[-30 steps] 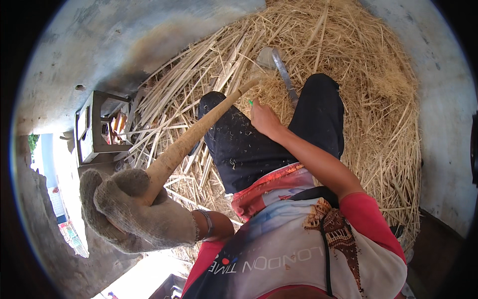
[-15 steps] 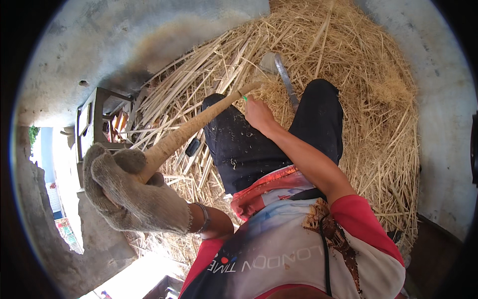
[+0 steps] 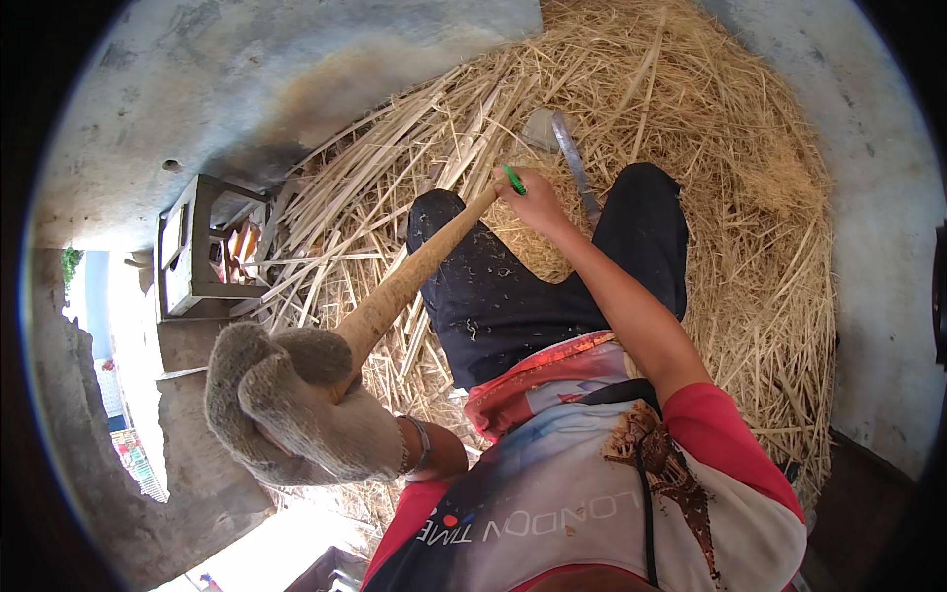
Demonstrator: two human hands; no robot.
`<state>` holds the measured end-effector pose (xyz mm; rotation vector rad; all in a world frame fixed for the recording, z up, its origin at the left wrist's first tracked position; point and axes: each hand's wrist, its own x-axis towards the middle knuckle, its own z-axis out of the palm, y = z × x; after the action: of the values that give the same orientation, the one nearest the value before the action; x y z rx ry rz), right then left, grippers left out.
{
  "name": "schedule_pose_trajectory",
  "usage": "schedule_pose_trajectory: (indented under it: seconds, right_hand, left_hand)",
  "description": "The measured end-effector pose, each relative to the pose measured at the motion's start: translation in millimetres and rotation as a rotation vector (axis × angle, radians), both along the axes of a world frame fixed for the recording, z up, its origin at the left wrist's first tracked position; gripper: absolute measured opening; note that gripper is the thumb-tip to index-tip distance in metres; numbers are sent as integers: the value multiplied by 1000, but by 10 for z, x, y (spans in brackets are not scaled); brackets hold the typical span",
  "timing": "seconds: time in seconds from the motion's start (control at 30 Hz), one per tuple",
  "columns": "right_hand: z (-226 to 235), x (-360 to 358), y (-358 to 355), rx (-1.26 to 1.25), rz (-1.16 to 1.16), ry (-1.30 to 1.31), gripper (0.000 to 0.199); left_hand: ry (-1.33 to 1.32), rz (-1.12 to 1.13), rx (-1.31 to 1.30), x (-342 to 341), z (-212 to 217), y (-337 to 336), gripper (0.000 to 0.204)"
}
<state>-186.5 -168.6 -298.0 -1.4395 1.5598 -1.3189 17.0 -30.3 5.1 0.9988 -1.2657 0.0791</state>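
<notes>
My left hand [image 3: 296,409], in a thick grey knitted glove, is shut around the near end of a long pale wooden stick [image 3: 409,281] that slants up to the right over my left knee. My right hand [image 3: 538,202] is bare and sits at the stick's far end, holding a small green pen-like tool [image 3: 513,180] against the wood. I am seated, with dark trousers [image 3: 523,286] flecked with wood shavings.
A big heap of straw-coloured shavings and split strips [image 3: 691,148] covers the concrete floor around my legs. A long metal blade [image 3: 574,163] lies on it just beyond my right hand. A small wooden stool [image 3: 202,247] stands at the left.
My gloved left hand has risen and moved closer to the camera with the stick. My right hand stays at the stick's far end, shifted slightly.
</notes>
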Motion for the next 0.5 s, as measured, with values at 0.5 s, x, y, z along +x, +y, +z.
schedule_pose_trajectory:
  seconds: [0.5]
  right_hand:
    - [366, -134, 162, 364, 429, -297, 22]
  left_hand:
    - [46, -335, 9, 253, -172, 66, 54]
